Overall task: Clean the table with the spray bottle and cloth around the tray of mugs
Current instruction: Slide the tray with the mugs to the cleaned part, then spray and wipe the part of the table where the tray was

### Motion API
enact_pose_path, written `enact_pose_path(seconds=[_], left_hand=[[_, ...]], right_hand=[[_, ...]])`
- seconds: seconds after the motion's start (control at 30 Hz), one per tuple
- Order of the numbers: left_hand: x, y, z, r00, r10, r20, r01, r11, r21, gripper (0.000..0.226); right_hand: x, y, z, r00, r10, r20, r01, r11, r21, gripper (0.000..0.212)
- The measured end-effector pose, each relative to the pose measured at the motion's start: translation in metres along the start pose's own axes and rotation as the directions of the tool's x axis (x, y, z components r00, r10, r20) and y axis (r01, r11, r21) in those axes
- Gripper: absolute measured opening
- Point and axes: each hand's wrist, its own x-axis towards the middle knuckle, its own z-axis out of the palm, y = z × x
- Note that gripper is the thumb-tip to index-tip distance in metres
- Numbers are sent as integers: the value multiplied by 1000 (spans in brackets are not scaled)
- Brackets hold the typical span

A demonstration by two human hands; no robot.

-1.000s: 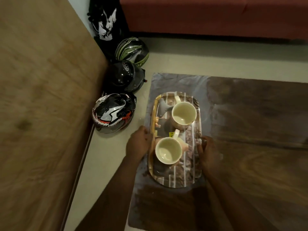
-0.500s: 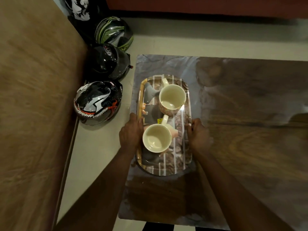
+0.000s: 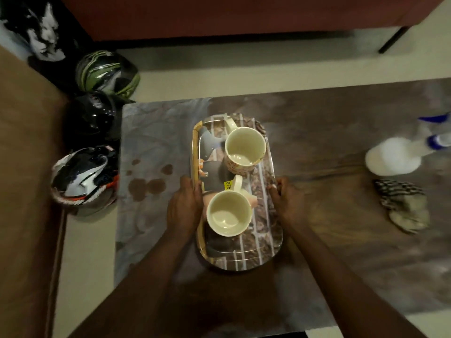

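A long patterned tray (image 3: 264,250) lies on the dark wood-look table (image 3: 329,215) and carries two cream mugs, the far mug (image 3: 244,147) and the near mug (image 3: 229,213). My left hand (image 3: 184,206) grips the tray's left rim and my right hand (image 3: 289,203) grips its right rim. Brown spill stains (image 3: 146,184) mark the table left of the tray. At the right edge stands a white spray bottle (image 3: 395,154) with a blue nozzle, and a crumpled checked cloth (image 3: 405,206) lies just in front of it.
Three motorcycle helmets (image 3: 84,176) sit on the floor beside the table's left end, next to a brown padded seat (image 3: 24,191). A red sofa (image 3: 219,13) runs along the back. Pale floor shows between sofa and table.
The tray with both mugs has shifted to the right away from the table's left end, uncovering the brown stains. The view swung right, bringing the spray bottle and cloth into sight.
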Motion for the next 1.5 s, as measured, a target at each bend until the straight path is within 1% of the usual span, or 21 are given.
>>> enact_pose_path(seconds=[0.07,0.13,0.17,0.33,0.43,0.53,0.6,0.67,0.7,0.77,0.83,0.9,0.97,1.0,1.07,1.13,1.17,1.23,1.3,1.37,1.5], left_hand=[[-4,42,28,997,44,61,-43,999,-21,31],[-8,82,58,993,46,108,-43,999,-24,32],[-10,97,69,992,28,125,-26,999,-19,33],[-13,145,111,988,-23,150,36,996,-83,37],[-8,153,124,992,-31,123,41,996,-83,42],[-6,152,125,986,-47,159,60,995,-84,31],[-4,149,120,985,-1,171,11,998,-58,27],[0,145,114,984,35,174,-36,999,3,30],[5,143,109,987,37,158,-39,999,13,29],[15,153,98,997,42,65,-39,998,-47,26],[23,181,80,993,98,-65,-108,979,-176,25],[26,230,65,968,201,-152,-238,927,-290,19],[19,286,63,932,322,-165,-359,874,-328,15],[11,312,69,910,391,-136,-414,846,-335,15],[-7,354,96,851,525,16,-484,796,-364,25],[-23,377,132,791,582,188,-485,784,-386,53],[-27,381,146,774,591,229,-482,783,-393,69],[-31,389,167,774,582,251,-446,781,-437,95],[-31,396,184,793,563,231,-402,770,-495,106],[-30,403,195,805,545,232,-371,770,-519,110],[-20,405,215,800,552,237,-371,764,-527,110]], right_hand=[[8,32,-34,999,42,-17,-42,999,-1,12],[15,66,-66,995,91,-30,-90,996,11,7],[18,78,-76,996,83,-45,-83,997,0,5],[36,125,-113,993,63,-95,-82,974,-212,20],[44,135,-119,993,48,-107,-66,982,-175,18],[46,131,-123,995,77,-59,-80,995,-66,19],[49,137,-122,995,92,-42,-94,993,-71,26],[52,148,-120,991,130,-17,-131,975,-179,36],[53,148,-124,989,149,-9,-148,966,-213,34],[50,145,-138,990,135,-30,-138,976,-167,25],[41,139,-156,988,100,-119,-109,992,-71,20],[32,138,-174,969,42,-242,-54,998,-43,17],[29,151,-187,954,65,-292,-80,996,-41,18],[30,160,-191,952,90,-292,-106,994,-41,18],[31,183,-202,946,149,-287,-183,979,-95,21],[30,202,-207,937,182,-298,-249,947,-204,31],[30,208,-207,932,203,-300,-275,935,-222,39],[30,216,-202,932,236,-275,-302,926,-228,52],[28,225,-192,942,231,-244,-302,900,-315,57],[23,231,-182,942,239,-235,-313,877,-363,63],[21,239,-174,915,253,-314,-352,880,-318,63]])
